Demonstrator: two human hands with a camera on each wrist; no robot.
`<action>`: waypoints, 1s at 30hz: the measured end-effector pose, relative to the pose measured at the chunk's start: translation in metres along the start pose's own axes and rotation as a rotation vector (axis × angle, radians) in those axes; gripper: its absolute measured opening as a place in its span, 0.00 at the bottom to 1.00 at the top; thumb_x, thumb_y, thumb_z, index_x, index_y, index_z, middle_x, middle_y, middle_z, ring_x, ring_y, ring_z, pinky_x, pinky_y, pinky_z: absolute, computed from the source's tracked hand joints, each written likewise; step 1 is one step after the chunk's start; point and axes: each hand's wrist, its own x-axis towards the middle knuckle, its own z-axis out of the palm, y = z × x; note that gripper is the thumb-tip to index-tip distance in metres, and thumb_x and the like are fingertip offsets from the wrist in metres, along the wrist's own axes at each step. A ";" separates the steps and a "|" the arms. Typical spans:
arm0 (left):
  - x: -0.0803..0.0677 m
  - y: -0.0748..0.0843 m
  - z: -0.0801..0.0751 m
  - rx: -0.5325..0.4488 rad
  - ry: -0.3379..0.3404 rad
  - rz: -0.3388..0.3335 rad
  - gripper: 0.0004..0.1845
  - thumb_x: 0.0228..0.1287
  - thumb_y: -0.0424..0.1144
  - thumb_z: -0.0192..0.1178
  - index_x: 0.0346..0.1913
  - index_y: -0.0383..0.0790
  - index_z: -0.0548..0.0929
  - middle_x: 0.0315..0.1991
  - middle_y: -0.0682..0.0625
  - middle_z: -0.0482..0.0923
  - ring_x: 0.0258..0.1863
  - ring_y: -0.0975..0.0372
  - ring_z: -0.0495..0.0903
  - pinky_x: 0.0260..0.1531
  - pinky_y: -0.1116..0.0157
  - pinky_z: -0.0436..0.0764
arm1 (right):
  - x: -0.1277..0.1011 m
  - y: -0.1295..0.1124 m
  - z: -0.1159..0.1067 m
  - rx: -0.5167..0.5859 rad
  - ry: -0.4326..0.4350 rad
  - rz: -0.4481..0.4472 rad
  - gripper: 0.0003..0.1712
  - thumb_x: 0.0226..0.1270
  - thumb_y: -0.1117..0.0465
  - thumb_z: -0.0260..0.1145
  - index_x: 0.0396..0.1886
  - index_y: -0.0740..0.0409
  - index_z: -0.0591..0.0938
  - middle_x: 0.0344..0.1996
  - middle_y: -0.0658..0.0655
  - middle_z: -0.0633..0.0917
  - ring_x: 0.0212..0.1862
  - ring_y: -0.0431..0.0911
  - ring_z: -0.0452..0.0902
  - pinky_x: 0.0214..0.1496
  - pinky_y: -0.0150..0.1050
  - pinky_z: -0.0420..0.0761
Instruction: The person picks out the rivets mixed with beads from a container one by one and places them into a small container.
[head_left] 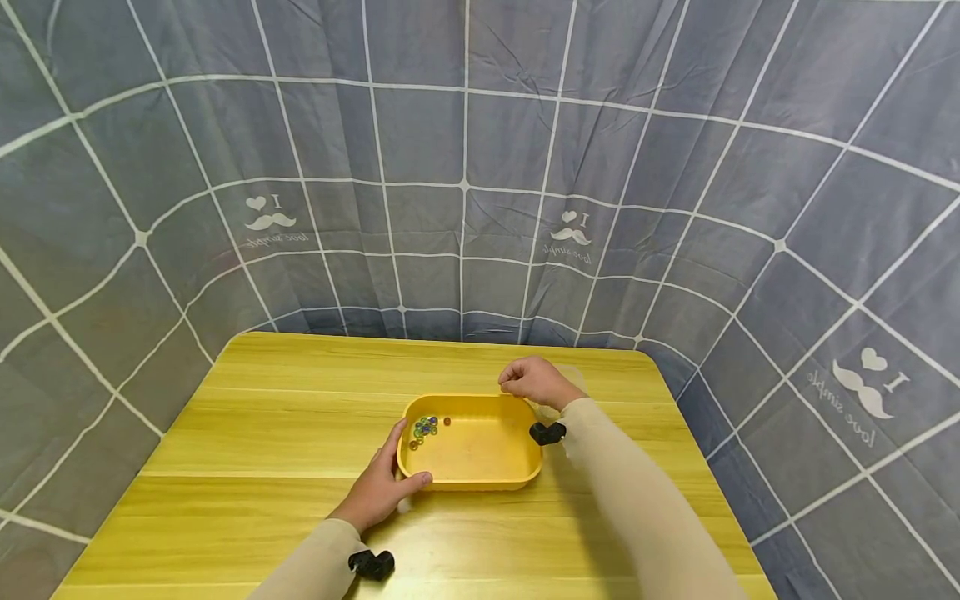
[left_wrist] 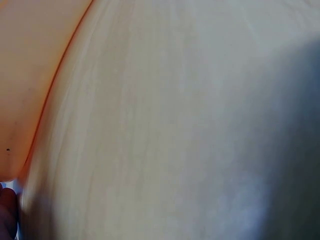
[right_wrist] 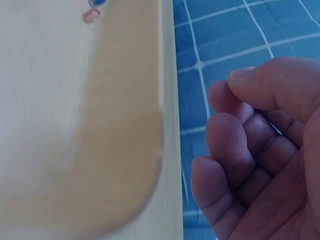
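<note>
A yellow plastic tray (head_left: pixel 480 450) lies on the table, with several small glass marbles (head_left: pixel 425 427) in green, blue and amber gathered at its left end. One brown marble (head_left: pixel 447 422) sits slightly apart. My left hand (head_left: pixel 378 492) holds the tray's near left corner, fingers along the left side and thumb at the front rim. Above the far right rim is my right hand (head_left: pixel 536 382). In the right wrist view its fingers (right_wrist: pixel 227 137) are curled and the thumb meets the index finger; no object shows between them. A reddish marble (right_wrist: pixel 91 16) appears in that view.
Behind my right hand, a clear, see-through item (head_left: pixel 572 375) lies on the table, partly covered. The yellow wood-grain table (head_left: pixel 300 417) ends at a grey-blue checked curtain (head_left: pixel 420 217) at the back and sides.
</note>
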 end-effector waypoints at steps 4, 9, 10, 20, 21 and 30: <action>0.000 0.000 0.000 -0.014 -0.004 0.003 0.58 0.65 0.53 0.75 0.87 0.62 0.45 0.78 0.34 0.64 0.76 0.44 0.70 0.74 0.43 0.69 | -0.005 0.009 -0.012 0.003 0.014 0.028 0.09 0.72 0.59 0.69 0.45 0.56 0.91 0.40 0.55 0.90 0.36 0.44 0.80 0.42 0.37 0.82; 0.002 -0.002 0.000 -0.021 -0.004 0.004 0.58 0.65 0.54 0.75 0.87 0.62 0.45 0.77 0.34 0.64 0.74 0.45 0.72 0.74 0.44 0.70 | -0.010 0.019 -0.027 -0.004 0.036 0.040 0.09 0.73 0.59 0.68 0.45 0.55 0.90 0.43 0.61 0.90 0.35 0.45 0.78 0.38 0.37 0.80; 0.002 -0.002 0.001 -0.018 -0.003 0.005 0.58 0.65 0.54 0.75 0.87 0.62 0.45 0.76 0.34 0.65 0.74 0.46 0.73 0.74 0.44 0.70 | -0.011 0.021 -0.029 -0.004 0.042 0.042 0.09 0.73 0.59 0.68 0.45 0.56 0.90 0.42 0.62 0.90 0.34 0.45 0.78 0.38 0.37 0.80; -0.005 -0.002 0.011 -0.018 0.015 -0.011 0.59 0.64 0.55 0.75 0.87 0.63 0.44 0.77 0.35 0.64 0.75 0.46 0.71 0.75 0.45 0.69 | -0.026 0.045 -0.051 -0.001 0.084 0.102 0.13 0.73 0.58 0.67 0.50 0.59 0.90 0.41 0.61 0.89 0.35 0.49 0.80 0.35 0.36 0.79; -0.007 -0.001 0.013 -0.020 0.018 -0.012 0.59 0.64 0.55 0.75 0.87 0.63 0.44 0.77 0.35 0.64 0.75 0.46 0.72 0.75 0.45 0.69 | -0.028 0.048 -0.053 -0.001 0.083 0.107 0.13 0.74 0.58 0.67 0.51 0.60 0.90 0.42 0.60 0.89 0.37 0.51 0.81 0.36 0.37 0.80; -0.022 0.010 0.028 -0.025 0.035 -0.028 0.59 0.64 0.54 0.75 0.87 0.62 0.44 0.76 0.35 0.64 0.73 0.47 0.74 0.74 0.47 0.71 | -0.041 0.068 -0.066 -0.028 0.080 0.143 0.13 0.77 0.57 0.66 0.52 0.58 0.90 0.49 0.59 0.90 0.36 0.48 0.81 0.40 0.38 0.83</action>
